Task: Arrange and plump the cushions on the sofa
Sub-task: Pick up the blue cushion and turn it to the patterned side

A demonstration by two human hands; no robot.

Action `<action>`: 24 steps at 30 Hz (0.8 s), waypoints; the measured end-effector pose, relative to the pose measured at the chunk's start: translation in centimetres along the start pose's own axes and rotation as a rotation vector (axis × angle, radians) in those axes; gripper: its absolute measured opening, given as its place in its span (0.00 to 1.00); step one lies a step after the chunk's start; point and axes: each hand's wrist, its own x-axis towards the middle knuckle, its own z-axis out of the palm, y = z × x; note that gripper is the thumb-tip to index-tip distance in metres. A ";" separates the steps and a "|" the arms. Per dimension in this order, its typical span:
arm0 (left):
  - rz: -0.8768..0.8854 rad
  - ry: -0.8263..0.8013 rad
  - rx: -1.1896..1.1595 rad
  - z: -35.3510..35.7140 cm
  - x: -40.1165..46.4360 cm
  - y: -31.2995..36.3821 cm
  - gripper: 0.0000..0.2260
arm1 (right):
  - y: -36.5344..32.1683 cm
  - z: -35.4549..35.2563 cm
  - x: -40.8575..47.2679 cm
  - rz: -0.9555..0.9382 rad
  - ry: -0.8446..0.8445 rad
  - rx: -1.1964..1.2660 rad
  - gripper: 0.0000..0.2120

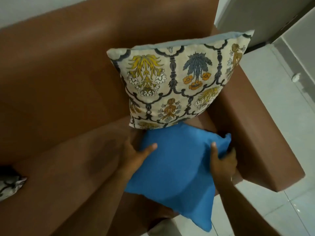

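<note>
Blue cushion (172,171) gripped between left hand (134,155), right hand (221,160).

Brown sofa (68,82) w/ patterned cushion (173,82) upright in right back corner, blue cushion (170,176) over front seat edge, another patterned cushion (8,186) at left.

We hold a plain cushion (172,167) by both sides over the sofa (56,86) seat, left hand (134,155) left, right hand (221,162) right; behind it, a patterned cushion (175,80) leans in the corner beside the armrest (255,133).
</note>
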 end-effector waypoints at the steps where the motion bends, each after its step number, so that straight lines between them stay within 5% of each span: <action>1: -0.094 -0.072 0.057 0.3 -0.9 -2.4 0.55 | 2.5 -0.2 -1.2 0.068 -0.047 0.013 0.50; 5: -0.190 -0.154 0.196 1.0 -0.8 -8.9 0.56 | 6.8 0.2 -3.4 0.187 -0.323 0.189 0.41; 12: -0.206 -0.224 0.251 -1.9 -2.8 -4.5 0.47 | 3.3 -3.1 -5.6 0.098 -0.381 -0.026 0.32; 16: -0.192 -0.239 0.274 -5.4 -5.7 -2.9 0.39 | -0.1 -7.6 -8.5 0.143 -0.525 -0.146 0.43; 20: -0.211 -0.273 0.198 -12.5 -8.9 -1.6 0.42 | -5.9 -11.2 -12.7 0.080 -0.649 -0.152 0.18; 24: -0.255 -0.266 0.070 -20.3 -12.0 -1.4 0.12 | -9.9 -10.9 -17.2 0.073 -0.808 -0.116 0.30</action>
